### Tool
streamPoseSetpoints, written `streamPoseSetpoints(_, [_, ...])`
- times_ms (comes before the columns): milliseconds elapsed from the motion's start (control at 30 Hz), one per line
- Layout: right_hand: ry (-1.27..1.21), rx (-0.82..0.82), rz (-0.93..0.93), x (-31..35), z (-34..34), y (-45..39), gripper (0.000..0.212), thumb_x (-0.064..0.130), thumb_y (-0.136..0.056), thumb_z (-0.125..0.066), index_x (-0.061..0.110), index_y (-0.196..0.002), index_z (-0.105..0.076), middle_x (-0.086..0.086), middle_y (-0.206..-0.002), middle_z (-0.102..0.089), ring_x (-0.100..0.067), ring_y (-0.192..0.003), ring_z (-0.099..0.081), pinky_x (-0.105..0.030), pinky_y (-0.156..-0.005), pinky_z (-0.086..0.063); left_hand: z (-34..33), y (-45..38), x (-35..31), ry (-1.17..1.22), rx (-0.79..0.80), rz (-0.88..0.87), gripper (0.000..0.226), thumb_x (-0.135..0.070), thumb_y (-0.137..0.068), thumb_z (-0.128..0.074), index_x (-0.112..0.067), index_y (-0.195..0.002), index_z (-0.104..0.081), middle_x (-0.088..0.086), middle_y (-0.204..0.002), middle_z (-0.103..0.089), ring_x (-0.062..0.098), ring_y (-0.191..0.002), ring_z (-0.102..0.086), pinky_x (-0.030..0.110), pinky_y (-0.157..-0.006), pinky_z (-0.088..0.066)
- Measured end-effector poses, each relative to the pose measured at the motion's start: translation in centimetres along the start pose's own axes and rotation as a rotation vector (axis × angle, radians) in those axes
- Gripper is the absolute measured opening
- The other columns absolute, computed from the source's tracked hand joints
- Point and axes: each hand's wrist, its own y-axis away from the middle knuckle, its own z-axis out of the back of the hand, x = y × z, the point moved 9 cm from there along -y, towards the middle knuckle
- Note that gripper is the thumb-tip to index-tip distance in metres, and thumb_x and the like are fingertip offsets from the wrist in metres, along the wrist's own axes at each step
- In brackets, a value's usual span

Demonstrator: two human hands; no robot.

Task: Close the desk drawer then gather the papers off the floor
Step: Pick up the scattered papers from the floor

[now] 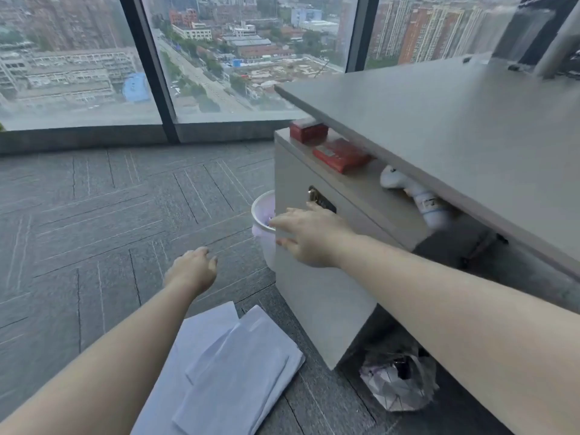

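— Grey carpet floor (94, 215) under a tall window (78, 58), and your arms are both out. What are your fingers doing?

— From my fingers first: my right hand (309, 235) is flat and spread, fingers (282, 221) wide, holding nothing. The palm lies against the front of the desk drawer (314, 296), just below its dark lock plate (321, 200). I keep it flat because I think a push needs a broad contact, not a grip.

— Is the drawer shut?

— No. It stands pulled out from under the desk top (439, 127). I can see inside it two red boxes (340, 153) and something white (417, 196), maybe a soft toy; I cannot tell exactly. So the first step is not yet done.

— And your left hand?

— My left hand (193, 268) hangs loose above the carpet, fingers half curled, empty. It touches nothing. I judge it waits there because the papers (238, 368) are below it.

— Where are they exactly?

— On the floor, nearer to me than my left fingers, under my left forearm, overlapping each other, just beside the drawer's lower corner. My fingers are apart from them.

— Anything else near?

— A white bin (263, 215) behind the drawer, close to my right fingertips, and a crumpled bag (398, 381) under the desk.
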Motion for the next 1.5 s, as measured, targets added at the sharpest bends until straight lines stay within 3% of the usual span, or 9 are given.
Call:
streamPoseSetpoints(100, [-0.100,0.145,-0.076,0.2,-9.2,-3.8,0.039,0.038,-0.097,-0.036,0.027,-0.134,-0.045,-0.002,-0.141,-0.051,-0.028,-0.131,-0.047,-0.040,-0.106,-0.035,-5.4,-1.7,5.5,-0.003,0.065,0.062,0.049,-0.041,-0.093,-0.036,-0.017,-0.135,-0.044,0.013,-0.142,-0.047,0.035,-0.129,-0.045,0.047,-0.105,-0.039])
streamPoseSetpoints(200, [-0.221,0.304,-0.149,0.7,-20.0,-7.4,0.041,0.041,-0.096,-0.036,0.028,-0.134,-0.043,-0.002,-0.138,-0.054,-0.029,-0.127,-0.050,-0.041,-0.099,-0.042,-11.5,-2.7,11.6,0.004,0.155,0.152,0.052,-0.043,-0.092,-0.038,-0.019,-0.138,-0.041,0.012,-0.144,-0.044,0.036,-0.129,-0.044,0.049,-0.104,-0.039])
streamPoseSetpoints(500, [-0.506,0.639,-0.358,1.6,-45.2,-9.3,0.059,0.041,-0.095,-0.042,0.031,-0.151,-0.024,0.000,-0.158,-0.033,-0.025,-0.143,-0.034,-0.042,-0.115,-0.029,-28.0,-1.8,24.1,0.068,0.339,0.281,0.059,-0.042,-0.091,-0.042,-0.030,-0.146,-0.027,0.003,-0.155,-0.031,0.027,-0.142,-0.028,0.049,-0.112,-0.029])
streamPoseSetpoints(667, [-0.600,0.682,-0.461,2.4,-52.1,-8.7,0.064,0.037,-0.095,-0.045,0.025,-0.152,-0.020,-0.005,-0.158,-0.032,-0.027,-0.143,-0.034,-0.036,-0.115,-0.029,-34.0,-0.7,26.5,0.109,0.404,0.333,0.061,-0.043,-0.091,-0.042,-0.033,-0.148,-0.023,0.004,-0.157,-0.025,0.029,-0.143,-0.026,0.047,-0.112,-0.028])
streamPoseSetpoints(1000, [-0.693,0.556,-1.151,-0.7,-60.4,-4.4,0.103,0.042,-0.085,-0.062,0.010,-0.152,0.008,-0.024,-0.156,-0.020,-0.040,-0.142,-0.025,-0.046,-0.111,-0.031,-38.6,0.6,35.5,0.080,0.377,0.625,0.073,-0.055,-0.087,-0.044,-0.040,-0.149,-0.009,0.006,-0.162,0.001,0.037,-0.147,-0.004,0.051,-0.117,-0.017])
streamPoseSetpoints(1100, [-0.720,0.552,-1.267,-0.6,-61.5,-3.1,0.107,0.044,-0.081,-0.065,0.020,-0.152,0.012,-0.030,-0.154,-0.017,-0.038,-0.144,-0.020,-0.047,-0.109,-0.032,-38.8,1.4,37.8,0.164,0.332,0.786,0.083,-0.058,-0.083,-0.049,-0.041,-0.149,-0.001,0.009,-0.161,0.006,0.042,-0.145,-0.006,0.055,-0.116,-0.018])
streamPoseSetpoints(1233, [-0.767,0.428,-1.228,0.1,-61.7,-4.2,0.099,0.044,-0.077,-0.069,0.037,-0.152,-0.004,-0.022,-0.155,-0.019,-0.042,-0.135,-0.037,-0.046,-0.111,-0.035,-38.5,1.5,39.3,0.247,0.267,0.922,0.102,-0.066,-0.072,-0.058,-0.039,-0.149,0.003,0.019,-0.155,-0.013,0.043,-0.138,-0.022,0.052,-0.112,-0.025])
streamPoseSetpoints(1400, [-0.779,0.397,-0.915,1.8,-60.3,-9.2,0.080,0.038,-0.083,-0.065,0.030,-0.151,-0.023,-0.011,-0.158,-0.021,-0.036,-0.143,-0.028,-0.042,-0.116,-0.027,-37.1,-0.3,39.6,0.527,0.086,0.890,0.114,-0.060,-0.063,-0.072,-0.035,-0.149,-0.001,0.014,-0.151,-0.029,0.036,-0.138,-0.034,0.049,-0.112,-0.032])
streamPoseSetpoints(1500, [-0.746,0.511,-0.741,3.5,-60.0,-11.4,0.072,0.039,-0.086,-0.061,0.027,-0.150,-0.030,-0.011,-0.161,-0.014,-0.034,-0.147,-0.018,-0.044,-0.119,-0.021,-37.0,-1.4,38.0,0.682,0.093,0.818,0.109,-0.061,-0.050,-0.077,-0.018,-0.139,-0.030,0.005,-0.141,-0.049,0.027,-0.127,-0.050,0.046,-0.106,-0.041])
